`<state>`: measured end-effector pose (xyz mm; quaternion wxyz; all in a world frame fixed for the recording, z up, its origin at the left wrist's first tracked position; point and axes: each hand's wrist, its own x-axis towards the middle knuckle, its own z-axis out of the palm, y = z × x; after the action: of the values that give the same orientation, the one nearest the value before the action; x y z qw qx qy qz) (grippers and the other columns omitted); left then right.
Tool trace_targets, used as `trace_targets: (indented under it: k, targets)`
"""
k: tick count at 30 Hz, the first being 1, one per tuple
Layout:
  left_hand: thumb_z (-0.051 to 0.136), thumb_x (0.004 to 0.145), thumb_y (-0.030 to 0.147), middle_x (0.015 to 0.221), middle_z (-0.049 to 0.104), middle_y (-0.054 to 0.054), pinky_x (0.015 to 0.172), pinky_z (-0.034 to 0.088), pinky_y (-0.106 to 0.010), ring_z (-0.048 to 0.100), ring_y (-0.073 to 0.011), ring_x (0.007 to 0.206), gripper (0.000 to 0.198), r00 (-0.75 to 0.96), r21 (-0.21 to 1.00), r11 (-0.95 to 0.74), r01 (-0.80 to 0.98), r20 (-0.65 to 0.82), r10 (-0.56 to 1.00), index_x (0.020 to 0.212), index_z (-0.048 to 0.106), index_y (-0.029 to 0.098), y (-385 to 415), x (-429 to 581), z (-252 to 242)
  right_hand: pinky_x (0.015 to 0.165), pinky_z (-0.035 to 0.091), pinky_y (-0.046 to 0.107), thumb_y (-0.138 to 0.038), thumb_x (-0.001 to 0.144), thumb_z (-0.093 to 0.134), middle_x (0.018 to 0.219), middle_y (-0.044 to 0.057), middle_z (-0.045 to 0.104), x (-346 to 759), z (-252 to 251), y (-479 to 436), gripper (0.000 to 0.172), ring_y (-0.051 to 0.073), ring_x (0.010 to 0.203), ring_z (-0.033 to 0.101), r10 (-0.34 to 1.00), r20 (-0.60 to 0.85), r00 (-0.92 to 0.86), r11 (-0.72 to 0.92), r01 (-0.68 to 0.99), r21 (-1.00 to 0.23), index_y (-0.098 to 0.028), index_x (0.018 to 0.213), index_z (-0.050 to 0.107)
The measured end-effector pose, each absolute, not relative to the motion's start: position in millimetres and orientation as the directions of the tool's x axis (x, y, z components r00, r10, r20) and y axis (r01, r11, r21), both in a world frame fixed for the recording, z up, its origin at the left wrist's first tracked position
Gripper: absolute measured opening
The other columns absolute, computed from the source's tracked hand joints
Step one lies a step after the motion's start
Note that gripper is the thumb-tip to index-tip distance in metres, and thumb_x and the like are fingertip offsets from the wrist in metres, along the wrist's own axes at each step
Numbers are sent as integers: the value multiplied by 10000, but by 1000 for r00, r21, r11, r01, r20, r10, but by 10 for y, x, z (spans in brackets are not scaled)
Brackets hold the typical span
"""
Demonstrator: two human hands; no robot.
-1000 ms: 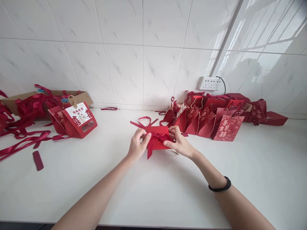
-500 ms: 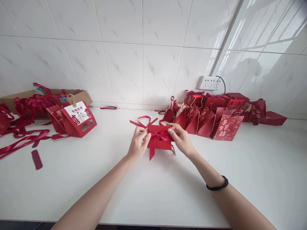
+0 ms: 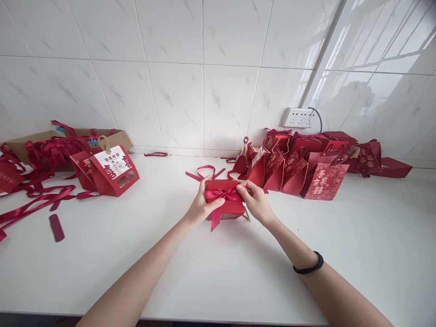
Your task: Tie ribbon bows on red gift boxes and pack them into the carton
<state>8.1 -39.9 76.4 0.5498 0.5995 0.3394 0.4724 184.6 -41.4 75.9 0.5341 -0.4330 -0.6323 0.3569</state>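
Your left fingers [image 3: 216, 203] clasp the red gift box [image 3: 231, 210], right fingers [image 3: 243, 190] pinch the ribbon bow [image 3: 230, 195]; between them, it's tied; shaping seems unfinished.

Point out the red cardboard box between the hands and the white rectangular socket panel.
Red cardboard box [image 3: 233, 207]: head view, bare part below the red satin bow [image 3: 225, 194].
White rectangular socket panel [image 3: 299, 118]: head view, front face.
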Motion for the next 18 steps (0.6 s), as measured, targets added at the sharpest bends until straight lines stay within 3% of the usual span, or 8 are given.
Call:
trace_targets:
  k: [6,14,18]
  targets:
    - [715,683,301,1062,619,-44,866,459,-372,617,-205,948,717,439,980,-129,-151,183,879,1244,270,259,-405,36,768,689,503,303,-610,744,576,779,43,671,1840,813,-422,424,194,773,632,951,308,7,305,136,-943,-188,708,545]
    - [698,704,300,998,618,-17,836,473,-339,626,-179,896,592,360,971,-204,-128,237,902,1139,299,254,-377,25,735,784,474,334,-606,740,585,993,45,622,1961,831,-422,431,197,922,596,958,239,-160,272,234,-934,-215,895,486]
    - [696,701,306,987,612,-18,820,490,-344,623,-188,908,595,289,970,-236,-56,242,926,1142,299,254,-335,-22,732,727,434,314,-537,739,602,824,20,595,1979,850,-411,361,175,796,561,960,185,-209,257,404,-878,-188,779,522]
